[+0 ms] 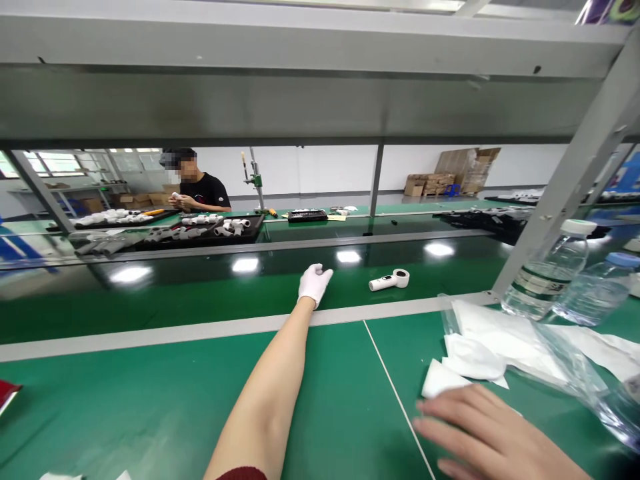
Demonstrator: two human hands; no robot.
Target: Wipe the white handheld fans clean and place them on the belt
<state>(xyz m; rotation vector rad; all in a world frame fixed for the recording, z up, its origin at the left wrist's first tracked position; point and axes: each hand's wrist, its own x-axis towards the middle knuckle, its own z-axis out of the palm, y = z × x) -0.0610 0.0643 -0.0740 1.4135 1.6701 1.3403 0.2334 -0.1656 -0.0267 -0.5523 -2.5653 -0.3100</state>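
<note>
My left hand [315, 284], in a white glove, reaches out over the dark green conveyor belt [200, 293]. Its fingers are loosely curled, the thumb stands apart, and nothing shows in it. To its right, apart from it, a white handheld device [390, 280] with a ring-shaped head and a short handle lies on the belt. My right hand [480, 430] is bare and slightly blurred, low over the green tabletop [360, 400]. Its fingers are stretched out and hold nothing visible. Just beyond them lie crumpled white tissues [473, 357], partly beside a clear plastic bag [560, 353].
Two plastic bottles [545, 273] stand at right beside a slanted metal post [565, 153]. A shelf [300, 107] spans overhead. Across the belt, black trays [255, 230] hold several white parts, and a person in black [210, 192] handles a small white piece.
</note>
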